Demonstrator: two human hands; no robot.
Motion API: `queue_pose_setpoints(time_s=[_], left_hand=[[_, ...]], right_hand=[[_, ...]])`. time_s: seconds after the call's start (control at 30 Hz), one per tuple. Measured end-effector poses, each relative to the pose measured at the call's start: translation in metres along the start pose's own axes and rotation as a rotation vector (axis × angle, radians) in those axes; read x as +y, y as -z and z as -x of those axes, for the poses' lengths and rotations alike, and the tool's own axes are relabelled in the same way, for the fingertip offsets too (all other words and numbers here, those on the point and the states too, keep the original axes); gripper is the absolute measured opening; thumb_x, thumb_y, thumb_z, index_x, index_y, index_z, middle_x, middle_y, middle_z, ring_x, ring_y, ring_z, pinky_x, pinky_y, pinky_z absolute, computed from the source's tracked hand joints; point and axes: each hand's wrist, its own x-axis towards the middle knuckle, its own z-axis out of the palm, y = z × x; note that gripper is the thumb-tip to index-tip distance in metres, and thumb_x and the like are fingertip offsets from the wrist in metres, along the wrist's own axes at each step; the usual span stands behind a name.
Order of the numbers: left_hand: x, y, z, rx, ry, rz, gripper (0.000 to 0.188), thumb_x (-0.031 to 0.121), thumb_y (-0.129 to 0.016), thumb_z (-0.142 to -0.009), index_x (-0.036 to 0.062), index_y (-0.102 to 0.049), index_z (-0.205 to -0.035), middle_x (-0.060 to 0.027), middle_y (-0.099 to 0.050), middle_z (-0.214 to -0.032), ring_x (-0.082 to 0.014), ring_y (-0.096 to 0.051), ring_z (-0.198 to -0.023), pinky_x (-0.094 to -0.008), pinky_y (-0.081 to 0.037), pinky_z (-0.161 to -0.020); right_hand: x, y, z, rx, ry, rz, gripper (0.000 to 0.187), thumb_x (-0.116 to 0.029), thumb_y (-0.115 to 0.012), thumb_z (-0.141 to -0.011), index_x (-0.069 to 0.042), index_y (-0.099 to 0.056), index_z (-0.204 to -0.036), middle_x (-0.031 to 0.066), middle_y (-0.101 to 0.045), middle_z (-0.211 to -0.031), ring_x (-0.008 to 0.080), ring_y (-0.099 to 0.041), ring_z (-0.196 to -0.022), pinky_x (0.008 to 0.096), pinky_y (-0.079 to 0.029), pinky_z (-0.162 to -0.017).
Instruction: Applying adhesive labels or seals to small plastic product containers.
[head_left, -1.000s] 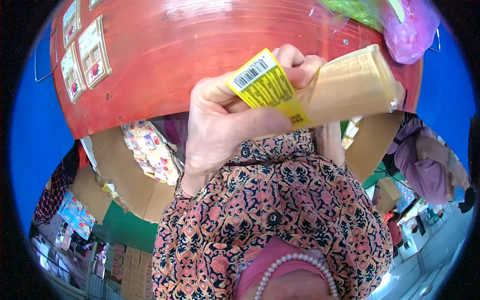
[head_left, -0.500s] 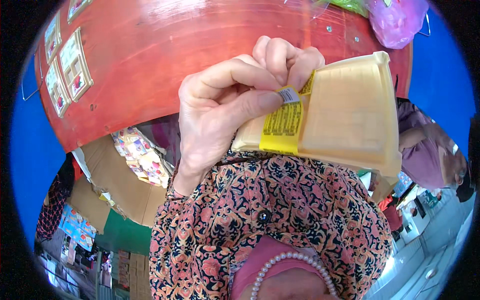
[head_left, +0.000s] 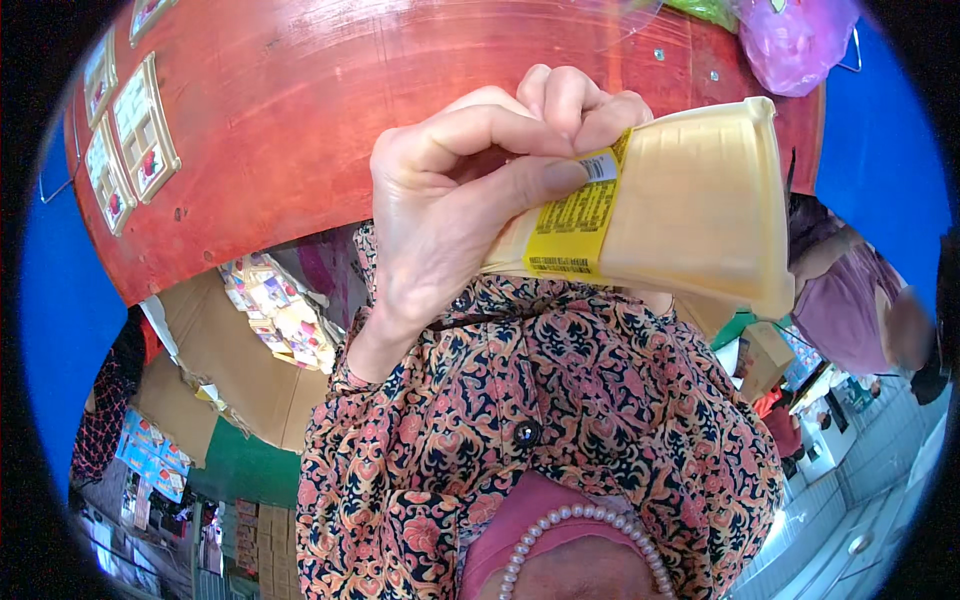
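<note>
A cream, translucent plastic tub (head_left: pixel 700 205) with a flared rim is held up on its side in front of my chest. Around its narrower part runs a yellow printed label band (head_left: pixel 575 232) with a white patch. My left hand (head_left: pixel 440 200) is closed at the band, thumb pressed on the label and forefinger bent above it. Over the tub's upper edge, my right hand (head_left: pixel 588 108) has its fingers curled in, their tips meeting the label's end beside the left thumb. Most of my right palm and forearm is hidden behind the tub.
Behind lies a red table (head_left: pixel 300 120), with several cream compartment trays (head_left: pixel 145 130) bearing strawberry pictures at its left. A pink plastic bag (head_left: pixel 795 45) sits at the far right. Near the left edge is an open cardboard box (head_left: pixel 230 340) with colourful packets (head_left: pixel 280 310). Another person (head_left: pixel 850 300) is at right.
Both hands and the tub have shifted slightly: the left hand moved a little right, and the tub's lower edge rose. The grip at the label looks the same.
</note>
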Motion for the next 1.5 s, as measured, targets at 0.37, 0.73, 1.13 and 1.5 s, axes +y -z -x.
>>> queue_pose_setpoints(time_s=[0.37,0.73,1.13,1.5], left_hand=[[0.003,-0.011,0.001,0.082,0.153,0.155,0.017,-0.014,-0.064,-0.070,-0.0031,-0.059,-0.082,-0.0031,-0.059,-0.078,-0.0099,-0.056,-0.080,-0.0242,-0.046,-0.077],[-0.005,0.003,-0.003,0.012,-0.252,-0.373,0.016,-0.012,-0.066,-0.064,-0.0024,-0.062,-0.076,-0.0050,-0.057,-0.076,-0.0104,-0.052,-0.070,-0.0212,-0.040,-0.065],[0.010,0.017,0.005,-0.213,-0.203,-0.329,0.020,0.005,-0.065,-0.071,0.0004,-0.063,-0.090,-0.0088,-0.057,-0.093,-0.0205,-0.053,-0.089,-0.0309,-0.042,-0.075],[0.023,0.035,0.027,-0.022,-0.096,-0.430,0.021,0.005,-0.069,-0.072,-0.0014,-0.061,-0.091,-0.0060,-0.057,-0.093,-0.0151,-0.056,-0.086,-0.0271,-0.046,-0.072]], right_hand=[[-0.004,-0.013,0.008,0.162,0.008,0.038,0.037,-0.035,-0.052,-0.084,-0.001,-0.062,-0.096,0.0020,-0.044,-0.078,0.0167,-0.039,-0.081,0.0289,-0.035,-0.073],[0.010,0.003,-0.001,-0.063,0.080,0.051,0.026,-0.029,-0.049,-0.089,-0.008,-0.059,-0.101,0.0033,-0.046,-0.078,0.0189,-0.038,-0.074,0.0294,-0.036,-0.069],[-0.031,-0.017,0.017,0.473,-0.257,0.244,0.031,-0.026,-0.068,-0.078,-0.001,-0.057,-0.093,0.0040,-0.057,-0.090,0.0147,-0.053,-0.084,0.0272,-0.044,-0.073],[-0.034,-0.053,-0.003,0.326,-0.421,0.747,0.019,-0.001,-0.069,-0.069,0.004,-0.065,-0.086,0.0055,-0.060,-0.089,0.0131,-0.057,-0.082,0.0261,-0.045,-0.076]])
